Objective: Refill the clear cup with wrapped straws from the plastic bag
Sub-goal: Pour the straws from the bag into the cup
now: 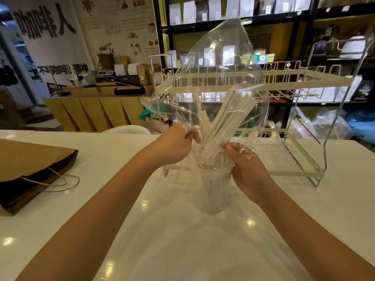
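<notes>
A clear plastic cup (214, 191) stands upright on the white table (162, 230), just in front of me. Over its mouth I hold a big clear plastic bag (219, 63), its open end turned down at the cup's rim. A bundle of white wrapped straws (227, 116) leans inside the bag, lower ends reaching into the cup. My left hand (176, 145) grips the bag's edge on the left of the bundle. My right hand (247, 167) holds the bag and straws from the right, thumb pressed on the plastic.
A two-tier white and acrylic rack (294, 82) stands right behind the cup. A brown paper bag (30, 167) with string handles lies flat at the table's left edge. Beyond the table are a wooden counter (91, 110) and dark shelves (284, 19).
</notes>
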